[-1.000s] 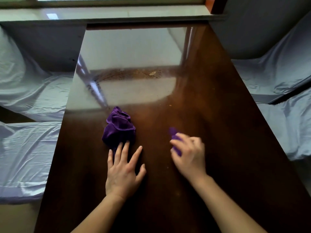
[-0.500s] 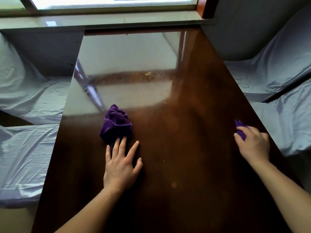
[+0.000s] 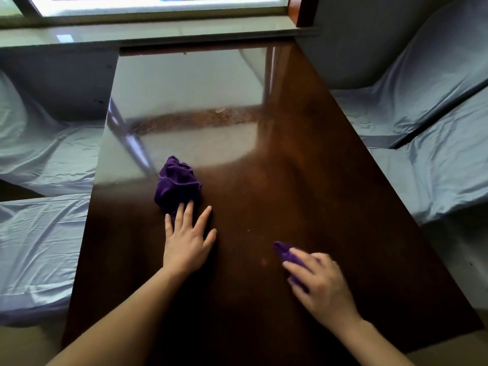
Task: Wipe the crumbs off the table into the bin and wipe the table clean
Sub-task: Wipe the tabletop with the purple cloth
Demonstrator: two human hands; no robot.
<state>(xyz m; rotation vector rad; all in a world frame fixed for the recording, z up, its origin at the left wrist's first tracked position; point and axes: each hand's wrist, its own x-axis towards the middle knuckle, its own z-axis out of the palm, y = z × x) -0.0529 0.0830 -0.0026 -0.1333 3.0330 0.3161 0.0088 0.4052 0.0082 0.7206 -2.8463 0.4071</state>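
Observation:
A glossy dark brown table (image 3: 330, 180) stretches away from me toward a window. A crumpled purple cloth (image 3: 177, 184) lies left of the table's middle. My left hand (image 3: 187, 240) rests flat on the wood just behind it, fingers spread, fingertips touching the cloth's near edge. My right hand (image 3: 320, 282) is closed on a second, smaller purple cloth (image 3: 286, 253) and presses it against the table near the front right. A band of crumbs (image 3: 200, 120) lies further back, with one larger flake among them. No bin is in view.
Seats draped in pale blue-grey sheets flank the table on the left (image 3: 39, 233) and right (image 3: 435, 154). A window sill (image 3: 158, 33) runs along the table's far end.
My right hand with its cloth swept from the middle out to the table's right edge, then back toward the front centre-right. My left hand and the crumpled cloth stayed put.

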